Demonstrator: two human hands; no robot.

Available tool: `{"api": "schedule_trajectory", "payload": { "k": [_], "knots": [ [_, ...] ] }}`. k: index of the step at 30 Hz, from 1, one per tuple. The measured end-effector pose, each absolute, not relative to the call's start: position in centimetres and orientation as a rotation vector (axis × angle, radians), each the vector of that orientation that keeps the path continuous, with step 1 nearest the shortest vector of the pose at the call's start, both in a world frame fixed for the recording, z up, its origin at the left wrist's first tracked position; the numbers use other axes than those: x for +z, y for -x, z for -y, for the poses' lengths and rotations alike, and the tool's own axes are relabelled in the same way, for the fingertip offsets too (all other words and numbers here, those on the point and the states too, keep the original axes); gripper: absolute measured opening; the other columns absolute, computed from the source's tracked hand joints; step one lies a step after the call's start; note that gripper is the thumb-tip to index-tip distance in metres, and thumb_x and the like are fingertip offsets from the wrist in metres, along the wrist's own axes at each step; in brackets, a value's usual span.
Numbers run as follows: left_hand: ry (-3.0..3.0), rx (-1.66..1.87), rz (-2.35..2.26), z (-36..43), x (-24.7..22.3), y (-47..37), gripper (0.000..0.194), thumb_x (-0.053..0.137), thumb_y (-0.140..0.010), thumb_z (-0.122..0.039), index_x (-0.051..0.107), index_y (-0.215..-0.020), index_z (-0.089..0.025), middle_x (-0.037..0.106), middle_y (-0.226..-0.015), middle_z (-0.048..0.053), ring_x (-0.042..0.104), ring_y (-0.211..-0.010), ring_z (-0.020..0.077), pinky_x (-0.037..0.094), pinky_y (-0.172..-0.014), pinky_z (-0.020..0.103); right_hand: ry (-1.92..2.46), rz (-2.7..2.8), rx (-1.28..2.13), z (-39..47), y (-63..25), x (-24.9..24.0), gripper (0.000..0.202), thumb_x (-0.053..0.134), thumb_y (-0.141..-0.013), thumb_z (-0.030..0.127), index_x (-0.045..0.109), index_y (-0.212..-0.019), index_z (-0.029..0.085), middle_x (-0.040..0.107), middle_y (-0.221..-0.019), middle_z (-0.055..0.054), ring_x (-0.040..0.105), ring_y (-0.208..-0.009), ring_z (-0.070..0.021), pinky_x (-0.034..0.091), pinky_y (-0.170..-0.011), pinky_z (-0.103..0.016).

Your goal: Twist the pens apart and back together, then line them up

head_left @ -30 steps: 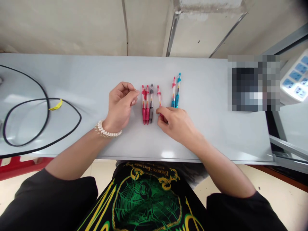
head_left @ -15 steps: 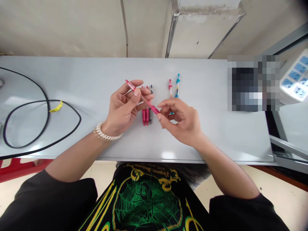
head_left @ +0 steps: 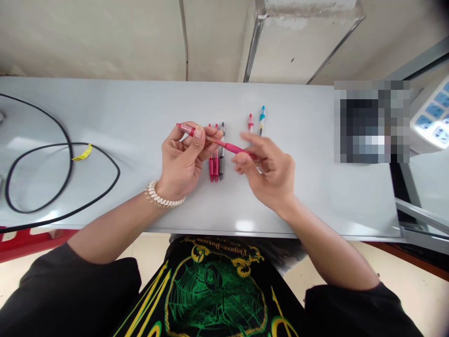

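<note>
A red-pink click pen [head_left: 234,148] lies nearly level in front of me, clear barrel in the middle and pink grip at its right end. My left hand [head_left: 185,157] pinches the barrel between thumb and fingers. At the grip end is my right hand [head_left: 268,171], thumb and fingers parted around the pen's tip and slightly blurred; whether they touch it I cannot tell. Below and behind the held pen, two pink pens [head_left: 213,168] and a grey-black pen [head_left: 221,168] lie side by side, partly covered by my left fingers.
Beyond my right hand lie a pink-topped pen [head_left: 250,122] and a blue-topped pen [head_left: 262,117], both partly hidden. A black cable [head_left: 117,173] with a yellow tag [head_left: 83,153] loops across the left of the grey table [head_left: 140,107]. A pixelated dark object [head_left: 359,126] stands at the right.
The held pen has turned from a steep slant to nearly level. My right thumb and fingers, close together at its pink end before, have spread apart around it.
</note>
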State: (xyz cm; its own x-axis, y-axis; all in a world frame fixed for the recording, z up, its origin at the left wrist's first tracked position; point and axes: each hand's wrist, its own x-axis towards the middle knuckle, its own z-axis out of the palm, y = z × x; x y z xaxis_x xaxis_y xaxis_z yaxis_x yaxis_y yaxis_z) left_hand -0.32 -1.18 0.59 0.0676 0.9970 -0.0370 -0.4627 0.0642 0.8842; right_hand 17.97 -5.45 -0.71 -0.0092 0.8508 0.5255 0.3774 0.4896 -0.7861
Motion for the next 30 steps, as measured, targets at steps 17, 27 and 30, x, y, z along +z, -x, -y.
{"api": "schedule_trajectory", "payload": {
  "k": [17, 27, 30],
  "knots": [
    [-0.838, 1.292, -0.817, 1.37, 0.57, 0.18, 0.021, 0.088, -0.092, -0.034, 0.069, -0.09, -0.025, 0.08, -0.096, -0.005, 0.08, -0.101, 0.0147, 0.067, -0.086, 0.025, 1.058, 1.6, 0.515, 5.49, -18.07, -0.17, 0.01, 0.069, -0.103, 0.028, 0.078, -0.104, 0.026, 0.075, -0.104, -0.006, 0.074, -0.088, -0.0181, 0.069, -0.079, -0.037],
    [-0.89, 1.236, -0.88, 1.49, 0.46, 0.41, 0.024, 0.087, -0.091, -0.039, 0.066, -0.094, -0.027, 0.079, -0.101, -0.007, 0.077, -0.119, 0.0206, 0.065, -0.094, 0.032, 1.071, 1.674, 0.492, 5.32, -18.29, -0.45, 0.028, 0.074, -0.099, 0.03, 0.074, -0.127, 0.03, 0.071, -0.128, -0.009, 0.073, -0.11, -0.0236, 0.068, -0.091, -0.042],
    [-0.92, 1.207, -0.9, 1.62, 0.48, 0.35, 0.024, 0.086, -0.091, -0.04, 0.066, -0.094, -0.027, 0.079, -0.1, -0.006, 0.074, -0.127, 0.0233, 0.065, -0.094, 0.034, 1.013, 1.744, 0.439, 5.21, -18.2, -0.82, 0.033, 0.064, -0.106, 0.026, 0.069, -0.138, 0.028, 0.075, -0.112, -0.006, 0.073, -0.096, -0.0179, 0.066, -0.088, -0.035]
  ]
}}
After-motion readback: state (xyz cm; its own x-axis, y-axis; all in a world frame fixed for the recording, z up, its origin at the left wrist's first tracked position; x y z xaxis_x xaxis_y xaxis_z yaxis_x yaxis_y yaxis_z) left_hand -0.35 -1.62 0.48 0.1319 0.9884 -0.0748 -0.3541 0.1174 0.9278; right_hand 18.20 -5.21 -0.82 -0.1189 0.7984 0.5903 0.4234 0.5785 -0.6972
